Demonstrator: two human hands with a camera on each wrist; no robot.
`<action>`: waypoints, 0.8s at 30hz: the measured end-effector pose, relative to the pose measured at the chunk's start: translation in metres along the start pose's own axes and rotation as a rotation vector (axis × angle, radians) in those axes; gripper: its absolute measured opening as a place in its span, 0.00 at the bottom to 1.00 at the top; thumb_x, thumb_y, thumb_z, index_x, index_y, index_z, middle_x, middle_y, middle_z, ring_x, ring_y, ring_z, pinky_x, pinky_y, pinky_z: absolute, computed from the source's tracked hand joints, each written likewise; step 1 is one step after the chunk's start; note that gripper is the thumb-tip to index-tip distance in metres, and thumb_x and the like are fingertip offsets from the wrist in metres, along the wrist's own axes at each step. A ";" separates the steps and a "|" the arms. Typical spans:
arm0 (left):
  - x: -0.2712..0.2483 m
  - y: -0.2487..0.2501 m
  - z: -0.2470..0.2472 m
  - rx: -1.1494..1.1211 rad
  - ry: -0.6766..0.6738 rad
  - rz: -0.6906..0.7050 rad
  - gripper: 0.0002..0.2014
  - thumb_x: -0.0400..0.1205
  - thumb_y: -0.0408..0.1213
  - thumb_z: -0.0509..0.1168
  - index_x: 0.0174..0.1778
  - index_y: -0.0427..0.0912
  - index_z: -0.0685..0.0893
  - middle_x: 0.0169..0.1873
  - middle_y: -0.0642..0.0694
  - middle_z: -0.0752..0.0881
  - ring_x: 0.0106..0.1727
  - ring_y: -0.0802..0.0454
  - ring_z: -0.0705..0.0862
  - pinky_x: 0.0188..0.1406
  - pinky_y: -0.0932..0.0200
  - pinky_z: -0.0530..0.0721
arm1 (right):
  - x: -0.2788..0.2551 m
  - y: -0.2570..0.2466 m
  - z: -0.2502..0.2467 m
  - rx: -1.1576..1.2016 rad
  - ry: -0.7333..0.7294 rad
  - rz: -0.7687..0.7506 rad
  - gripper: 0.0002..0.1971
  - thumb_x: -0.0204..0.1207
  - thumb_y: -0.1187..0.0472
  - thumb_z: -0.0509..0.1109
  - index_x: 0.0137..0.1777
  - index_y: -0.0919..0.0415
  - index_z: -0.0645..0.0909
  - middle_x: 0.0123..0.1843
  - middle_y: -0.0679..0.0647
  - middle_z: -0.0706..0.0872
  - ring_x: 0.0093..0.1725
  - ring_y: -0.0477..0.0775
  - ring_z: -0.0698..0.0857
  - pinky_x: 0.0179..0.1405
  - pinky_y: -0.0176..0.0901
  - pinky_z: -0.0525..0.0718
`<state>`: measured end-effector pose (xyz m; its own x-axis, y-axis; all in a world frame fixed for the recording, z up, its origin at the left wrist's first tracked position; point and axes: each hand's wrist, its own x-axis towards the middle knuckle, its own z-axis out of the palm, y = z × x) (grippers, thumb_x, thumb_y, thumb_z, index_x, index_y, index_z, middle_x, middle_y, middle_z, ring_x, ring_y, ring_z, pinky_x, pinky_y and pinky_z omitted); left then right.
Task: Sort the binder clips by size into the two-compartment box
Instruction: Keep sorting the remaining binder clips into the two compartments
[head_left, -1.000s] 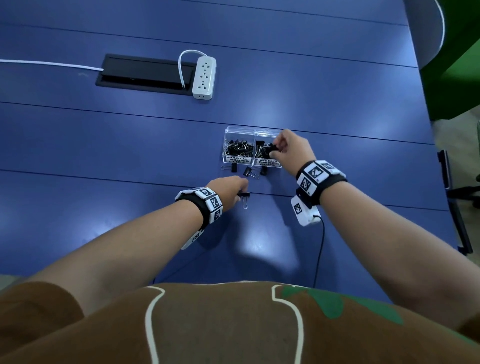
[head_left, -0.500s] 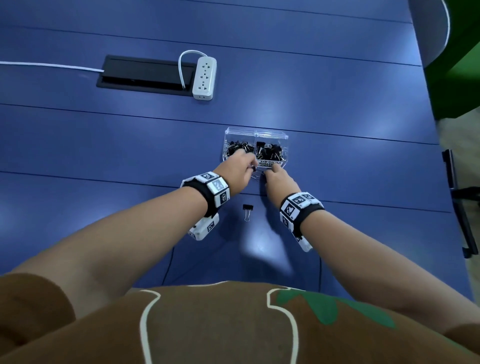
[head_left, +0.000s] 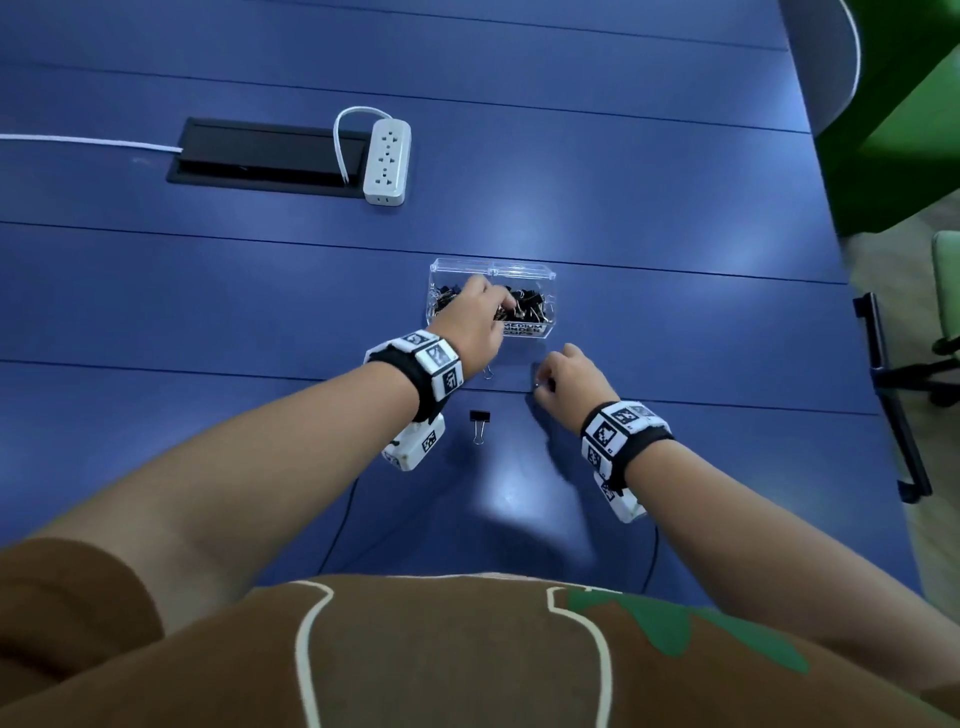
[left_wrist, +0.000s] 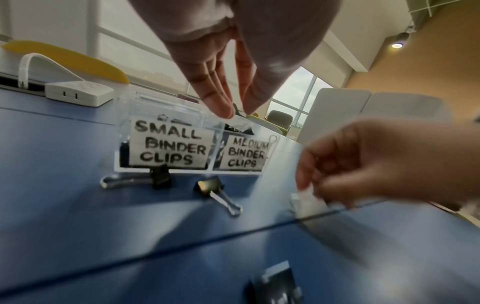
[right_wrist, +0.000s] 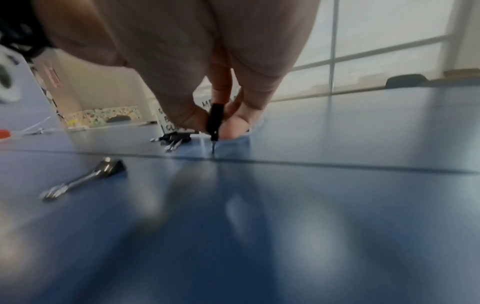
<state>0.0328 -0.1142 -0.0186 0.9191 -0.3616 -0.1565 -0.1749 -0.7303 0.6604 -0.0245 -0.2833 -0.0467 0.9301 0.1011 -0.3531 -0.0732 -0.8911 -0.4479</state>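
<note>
The clear two-compartment box (head_left: 521, 270) holds black binder clips; its labels read small on the left and medium on the right (left_wrist: 166, 147). My left hand (head_left: 498, 304) hovers over the box near the divider, fingers straight and pointing down (left_wrist: 237, 114), holding nothing. My right hand (head_left: 543, 382) is low over the table in front of the box's right end and pinches a black binder clip (right_wrist: 215, 120). Two loose clips (left_wrist: 159, 179) (left_wrist: 213, 188) lie just in front of the box. Another clip (head_left: 479, 422) lies nearer to me.
A white power strip (head_left: 387, 161) and a black cable hatch (head_left: 260, 158) sit at the far left of the blue table (head_left: 675, 218). A black chair arm (head_left: 891, 395) stands past the table's right edge. Thin cables run from my wrist cameras toward my body.
My left hand has risen from the table in front of the box to above it. My right hand has shifted right and back from the box front, pinching a clip.
</note>
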 end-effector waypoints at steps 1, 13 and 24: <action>-0.009 -0.002 0.004 0.007 -0.009 0.005 0.11 0.78 0.28 0.61 0.56 0.40 0.80 0.53 0.40 0.76 0.41 0.42 0.83 0.52 0.49 0.84 | 0.003 -0.002 -0.007 0.036 0.049 -0.017 0.07 0.73 0.65 0.67 0.48 0.67 0.82 0.53 0.65 0.77 0.47 0.67 0.81 0.52 0.53 0.82; -0.085 -0.025 0.050 0.221 -0.328 -0.111 0.18 0.79 0.37 0.68 0.62 0.38 0.75 0.60 0.39 0.73 0.52 0.38 0.80 0.52 0.43 0.84 | 0.068 -0.029 -0.041 -0.085 0.109 -0.093 0.09 0.78 0.67 0.62 0.47 0.60 0.85 0.55 0.55 0.85 0.64 0.56 0.74 0.55 0.50 0.80; -0.068 -0.041 0.025 0.168 -0.149 -0.167 0.09 0.79 0.29 0.61 0.55 0.38 0.75 0.56 0.37 0.79 0.55 0.36 0.79 0.54 0.41 0.81 | 0.037 -0.054 -0.003 -0.013 0.093 -0.373 0.10 0.75 0.71 0.62 0.51 0.67 0.84 0.53 0.63 0.82 0.54 0.63 0.81 0.54 0.54 0.82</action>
<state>-0.0311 -0.0742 -0.0537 0.8801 -0.3003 -0.3677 -0.0927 -0.8684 0.4872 0.0146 -0.2328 -0.0331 0.9206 0.3797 -0.0912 0.2808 -0.8061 -0.5208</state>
